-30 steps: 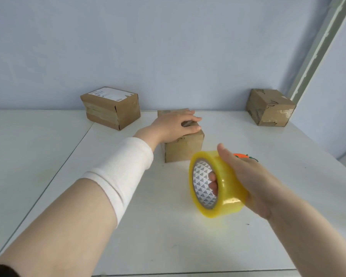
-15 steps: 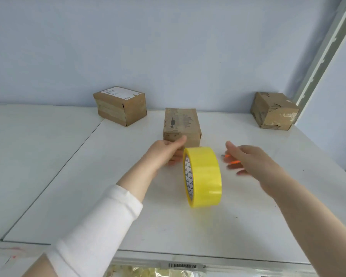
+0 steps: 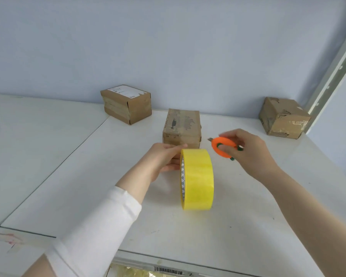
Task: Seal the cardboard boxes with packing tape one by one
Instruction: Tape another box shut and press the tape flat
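I am resting my left hand (image 3: 162,158) against the left face of the tape roll (image 3: 198,176), which is standing on its edge on the white table (image 3: 108,176). The roll's core is facing that hand. The fingertips are hiding at the rim, so I cannot tell whether they are hooking into the core or only steadying it.

My right hand (image 3: 252,152) is gripping the orange cutter (image 3: 222,148), fingers curling through its ring, its small blade tip pointing left.

The middle box (image 3: 181,124) is sitting just behind the roll, straight ahead of me, its long side running away from me toward the wall. My left hand is nearer to it, just in front of its near face. My right is hovering off its right front corner.

I am judging that the tape has to run along that long side, so the roll needs lifting up and over the near edge.

Two more boxes, a left box (image 3: 128,102) and a right box (image 3: 284,116), are waiting well apart by the wall.
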Demonstrator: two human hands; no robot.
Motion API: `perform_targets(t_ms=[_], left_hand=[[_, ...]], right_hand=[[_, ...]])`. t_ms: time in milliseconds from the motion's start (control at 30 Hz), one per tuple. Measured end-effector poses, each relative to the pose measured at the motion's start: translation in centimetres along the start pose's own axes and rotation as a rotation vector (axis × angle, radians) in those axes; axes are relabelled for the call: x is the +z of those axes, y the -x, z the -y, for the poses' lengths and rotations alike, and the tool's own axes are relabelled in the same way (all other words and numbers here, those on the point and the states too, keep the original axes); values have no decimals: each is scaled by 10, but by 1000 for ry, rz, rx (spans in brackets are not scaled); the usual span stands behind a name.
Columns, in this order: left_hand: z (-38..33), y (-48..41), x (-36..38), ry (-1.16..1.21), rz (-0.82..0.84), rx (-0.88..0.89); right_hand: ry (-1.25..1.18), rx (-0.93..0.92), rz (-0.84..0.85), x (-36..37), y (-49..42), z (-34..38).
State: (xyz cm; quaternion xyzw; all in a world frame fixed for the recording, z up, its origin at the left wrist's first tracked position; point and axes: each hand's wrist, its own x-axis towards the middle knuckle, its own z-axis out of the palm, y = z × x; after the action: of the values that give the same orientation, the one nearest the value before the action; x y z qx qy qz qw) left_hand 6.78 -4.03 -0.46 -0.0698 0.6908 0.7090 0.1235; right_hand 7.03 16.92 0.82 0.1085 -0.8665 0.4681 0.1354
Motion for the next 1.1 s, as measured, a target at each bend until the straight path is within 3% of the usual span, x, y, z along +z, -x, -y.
perform_targets(t_ms=[133, 300, 900, 1033, 1100], left_hand=[[2, 0, 1, 18, -17, 10], [3, 1, 3, 36, -45, 31], [-1, -2, 8, 39, -63, 12], [-2, -1, 8, 29, -73, -8], [-3, 0, 7, 32, -64, -17]], right_hand=[[154, -297, 63, 15, -12, 32], [369, -429, 216, 24, -27, 43], [823, -542, 453, 24, -49, 59], [964, -456, 503, 2, -48, 50], [868, -413, 456, -11, -49, 45]])
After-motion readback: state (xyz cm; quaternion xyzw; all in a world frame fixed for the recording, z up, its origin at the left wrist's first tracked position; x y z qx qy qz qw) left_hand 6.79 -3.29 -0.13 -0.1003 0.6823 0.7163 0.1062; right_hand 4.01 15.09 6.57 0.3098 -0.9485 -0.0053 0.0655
